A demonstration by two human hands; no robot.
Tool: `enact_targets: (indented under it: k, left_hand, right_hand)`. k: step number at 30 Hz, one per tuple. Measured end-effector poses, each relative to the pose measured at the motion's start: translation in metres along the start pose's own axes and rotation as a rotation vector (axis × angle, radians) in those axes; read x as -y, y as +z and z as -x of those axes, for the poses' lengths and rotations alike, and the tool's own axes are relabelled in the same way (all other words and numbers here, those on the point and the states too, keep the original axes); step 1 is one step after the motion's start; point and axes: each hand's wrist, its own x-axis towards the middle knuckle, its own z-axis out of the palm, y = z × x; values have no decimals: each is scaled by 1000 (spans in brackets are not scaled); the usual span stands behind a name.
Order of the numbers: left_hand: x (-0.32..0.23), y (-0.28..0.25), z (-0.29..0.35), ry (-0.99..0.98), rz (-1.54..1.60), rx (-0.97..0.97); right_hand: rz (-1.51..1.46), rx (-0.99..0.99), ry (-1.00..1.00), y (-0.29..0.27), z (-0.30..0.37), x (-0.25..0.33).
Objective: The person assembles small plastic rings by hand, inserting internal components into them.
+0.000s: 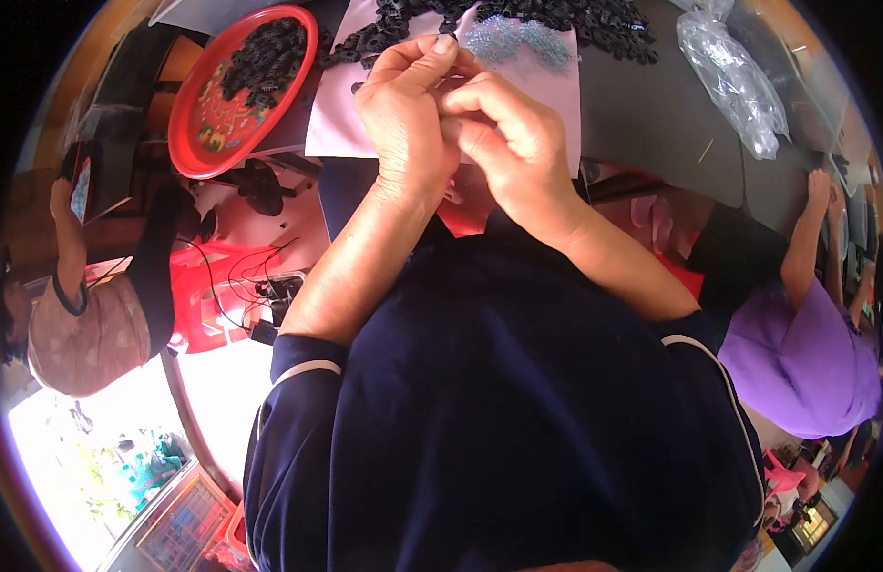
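The left hand [408, 105] pinches what looks like a small black piece [453, 37] in its fingertips, steadied by the right hand [513, 124], whose fingers curl narrowly, their contents impossible to tell. Both work over a pink sheet [341, 136], where black clip-like pieces [608, 29] and pale-blue beads [523, 43] lie heaped, presumably for easy reach; the red basin [181, 133] to the left keeps more black pieces [265, 62] contained.

The single head view looks steeply down from the wearer's brow, facing over the navy shirt [518, 410] (very near, filling the lower middle) toward the left hand [403, 105] and right hand [513, 133]; its fisheye sweep takes in the tabletop [642, 114] above and people [794, 353] at both sides
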Motion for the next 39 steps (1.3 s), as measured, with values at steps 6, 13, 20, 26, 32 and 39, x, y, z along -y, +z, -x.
enact_targets:
  k: [6,13,20,26,32,39]
  left_hand:
    - [-5,-17,2,84,-168,153]
    - [-9,-23,0,-22,-369,276]
    - [-10,-26,-2,-68,-370,293]
    - [-8,-23,3,-12,-402,249]
    - [-6,-22,3,10,-398,247]
    - [-10,-21,2,-33,-383,272]
  right_hand:
    - [-80,31,193,-42,-35,-3]
    - [-228,266,364,-50,-59,-3]
    - [-258,298,481,-49,-61,-3]
    - [-335,304,-247,-37,-58,-25]
    - [-41,266,303,-42,-49,-13]
    - [-281,188,426,-47,-47,-20]
